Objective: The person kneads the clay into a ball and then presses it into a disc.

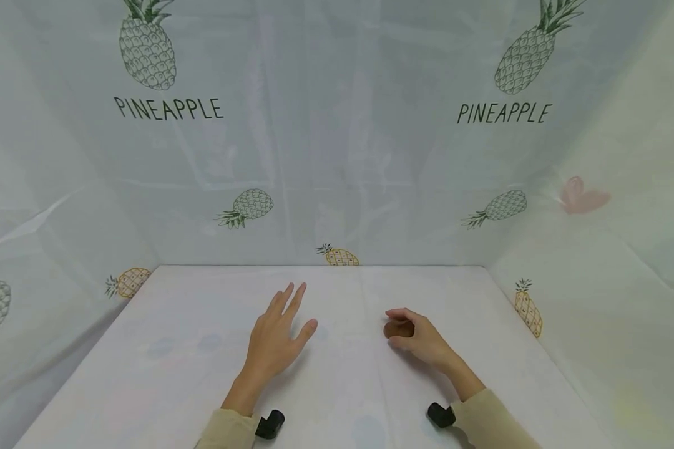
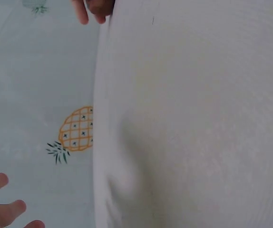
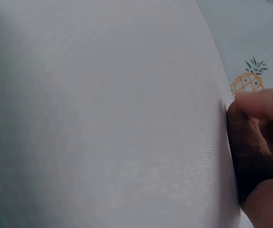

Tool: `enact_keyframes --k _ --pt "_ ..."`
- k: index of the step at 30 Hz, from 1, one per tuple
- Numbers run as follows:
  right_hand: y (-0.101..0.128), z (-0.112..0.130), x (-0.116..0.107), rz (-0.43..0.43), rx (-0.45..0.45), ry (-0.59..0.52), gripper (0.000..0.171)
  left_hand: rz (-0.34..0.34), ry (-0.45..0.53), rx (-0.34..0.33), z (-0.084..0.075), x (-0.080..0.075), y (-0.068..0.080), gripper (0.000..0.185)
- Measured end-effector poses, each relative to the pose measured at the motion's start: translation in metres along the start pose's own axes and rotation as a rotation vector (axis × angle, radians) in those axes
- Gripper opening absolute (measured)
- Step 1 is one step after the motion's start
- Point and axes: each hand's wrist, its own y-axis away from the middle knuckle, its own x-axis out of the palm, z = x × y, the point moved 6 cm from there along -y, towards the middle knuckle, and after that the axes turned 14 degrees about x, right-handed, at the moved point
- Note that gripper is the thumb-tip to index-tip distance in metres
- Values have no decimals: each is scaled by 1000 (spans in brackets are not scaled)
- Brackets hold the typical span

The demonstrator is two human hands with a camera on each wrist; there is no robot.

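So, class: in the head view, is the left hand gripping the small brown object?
No: the left hand lies flat and holds nothing; the right hand holds the brown object.

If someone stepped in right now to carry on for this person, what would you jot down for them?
Left hand: flat on the white table, fingers straight and spread, holding nothing.
Right hand: fingers curled round a small brown object, which sits at table level; what the object is cannot be told.
Around: a pineapple-print cloth walls in the table at the back and sides.
Done: the brown object is in the right hand.
Left: nothing else shows on the table, so where the object should go cannot be judged from here.
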Motion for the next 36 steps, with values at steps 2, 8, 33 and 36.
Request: enact_keyframes --k 2,8,33,36 --pt "0 0 -1 -15 9 11 52 7 14 -7 -1 5 0 77" --pt "3 2 -2 -63 11 46 42 0 69 -25 -6 12 -2 76" --pt "8 9 -6 -214 -79 108 32 -45 205 -109 -6 14 -10 72" --pt "10 8 -9 -232 -67 78 32 -43 218 -118 -6 12 -11 71"
